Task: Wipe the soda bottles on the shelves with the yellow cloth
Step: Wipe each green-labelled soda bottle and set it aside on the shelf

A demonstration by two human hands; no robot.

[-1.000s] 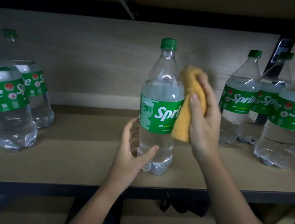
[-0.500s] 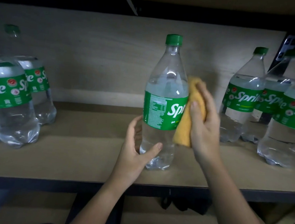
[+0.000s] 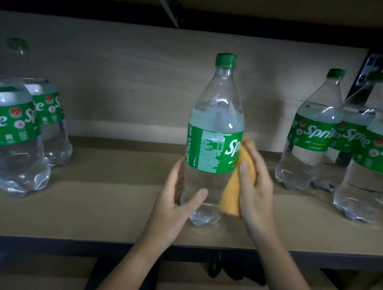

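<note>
Standing upright on the wooden shelf (image 3: 97, 208), the middle bottle (image 3: 216, 114) sits between the person's two hands, well apart from the other bottles. The left hand (image 3: 174, 211) curls round its lower clear part: the thumb (image 3: 197, 196) lies across the front just above the base, and the fingers reach round the left side and behind, where they are partly hidden. The right hand (image 3: 255, 192) grips the yellow cloth (image 3: 232, 198) and presses it against the bottle's right side, from the lower edge of the label down toward the base. Its fingers are bent round the cloth, the thumb lying on the cloth's front face; the cloth hangs as a folded strip between palm and bottle.

The bottle is clear plastic with a green cap (image 3: 226, 59) and a green label (image 3: 211, 150) round its middle. The label is turned so that small white print faces front and only the first letters of the white brand name show at the right edge, beside the cloth. Clear liquid fills it to just above the label.

Two more bottles of this kind (image 3: 12, 138) stand at the left, and a group of three (image 3: 315, 137) stands at the right.
</note>
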